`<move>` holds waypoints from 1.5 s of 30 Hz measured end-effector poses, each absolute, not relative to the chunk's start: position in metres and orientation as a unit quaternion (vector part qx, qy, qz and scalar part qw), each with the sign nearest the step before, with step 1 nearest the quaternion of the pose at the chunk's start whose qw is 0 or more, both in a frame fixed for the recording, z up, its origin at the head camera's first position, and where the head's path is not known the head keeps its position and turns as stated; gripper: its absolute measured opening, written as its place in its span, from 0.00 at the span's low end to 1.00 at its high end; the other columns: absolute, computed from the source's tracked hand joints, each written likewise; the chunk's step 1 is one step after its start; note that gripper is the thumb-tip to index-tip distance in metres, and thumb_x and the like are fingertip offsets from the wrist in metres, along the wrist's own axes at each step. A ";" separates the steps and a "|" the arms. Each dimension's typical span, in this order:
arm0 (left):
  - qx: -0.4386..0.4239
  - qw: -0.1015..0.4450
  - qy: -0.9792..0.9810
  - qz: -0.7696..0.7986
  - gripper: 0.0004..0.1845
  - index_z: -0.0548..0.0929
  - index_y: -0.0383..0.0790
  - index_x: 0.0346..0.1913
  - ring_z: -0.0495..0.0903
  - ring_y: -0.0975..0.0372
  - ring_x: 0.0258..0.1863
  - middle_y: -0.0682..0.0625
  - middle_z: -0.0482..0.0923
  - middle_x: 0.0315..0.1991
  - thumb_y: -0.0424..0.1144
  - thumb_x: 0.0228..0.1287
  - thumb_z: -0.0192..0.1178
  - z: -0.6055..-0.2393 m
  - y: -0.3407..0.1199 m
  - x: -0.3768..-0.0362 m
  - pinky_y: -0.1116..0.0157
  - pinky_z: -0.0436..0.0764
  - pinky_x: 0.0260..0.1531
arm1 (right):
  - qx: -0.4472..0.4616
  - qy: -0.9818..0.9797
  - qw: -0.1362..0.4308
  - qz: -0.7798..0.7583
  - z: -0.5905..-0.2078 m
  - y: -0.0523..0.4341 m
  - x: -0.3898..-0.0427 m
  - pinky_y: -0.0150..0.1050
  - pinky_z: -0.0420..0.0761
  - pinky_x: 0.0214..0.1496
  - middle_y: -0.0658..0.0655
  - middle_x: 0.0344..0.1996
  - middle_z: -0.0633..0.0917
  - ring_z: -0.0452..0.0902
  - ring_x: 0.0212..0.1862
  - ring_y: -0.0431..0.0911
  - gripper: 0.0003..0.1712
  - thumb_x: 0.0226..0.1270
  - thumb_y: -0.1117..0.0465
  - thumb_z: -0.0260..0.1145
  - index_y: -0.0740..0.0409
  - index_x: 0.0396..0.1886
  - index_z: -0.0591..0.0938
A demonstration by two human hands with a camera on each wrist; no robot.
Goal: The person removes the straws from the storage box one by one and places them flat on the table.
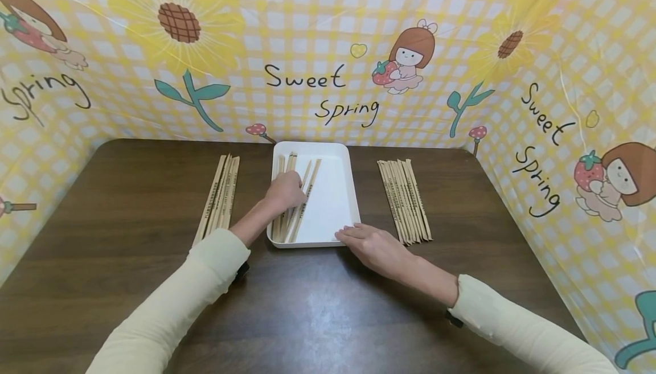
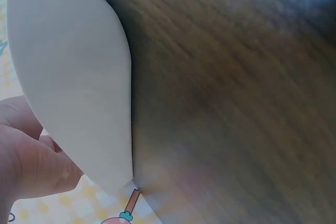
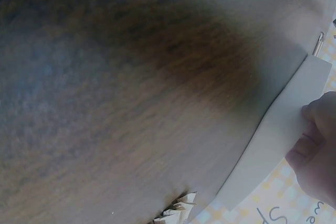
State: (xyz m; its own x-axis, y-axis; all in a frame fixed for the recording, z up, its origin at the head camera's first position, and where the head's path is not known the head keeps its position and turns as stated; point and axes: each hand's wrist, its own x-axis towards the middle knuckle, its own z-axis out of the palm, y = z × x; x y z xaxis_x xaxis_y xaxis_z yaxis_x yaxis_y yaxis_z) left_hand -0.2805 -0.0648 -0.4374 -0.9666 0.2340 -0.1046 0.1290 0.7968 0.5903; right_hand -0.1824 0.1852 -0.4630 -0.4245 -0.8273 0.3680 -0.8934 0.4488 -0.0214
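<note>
A white rectangular tray (image 1: 330,206) stands on the table. Several slim paper-wrapped sticks (image 1: 309,192) with dark print lie along its left side; their kind is hidden by the wrappers. Curled over these sticks, my left hand (image 1: 286,190) grips some of them, its fingertips hidden from the head camera. The left wrist view shows part of this left hand (image 2: 34,156) beyond the tray's pale outer wall (image 2: 79,66). At the near right corner, my right hand (image 1: 376,246) rests on the tray rim with fingers fairly straight. The right wrist view has this right hand (image 3: 317,150) against the tray wall (image 3: 278,124).
To the tray's left lies a group of wrapped sticks (image 1: 220,192), partly behind my left sleeve (image 1: 179,288). Another row of wrapped sticks (image 1: 405,200) is to its right. A yellow checked cloth (image 1: 318,27) rises behind and beside the dark wooden table (image 1: 318,311).
</note>
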 end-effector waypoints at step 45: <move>-0.007 0.132 0.894 0.427 0.26 0.75 0.22 0.61 0.86 0.51 0.42 0.30 0.77 0.56 0.35 0.63 0.57 -0.413 -0.167 -0.265 0.56 0.84 0.48 | 0.522 -0.832 0.155 0.108 -0.464 0.184 -0.182 0.47 0.76 0.63 0.61 0.49 0.86 0.82 0.54 0.52 0.19 0.61 0.73 0.69 0.68 0.53 0.83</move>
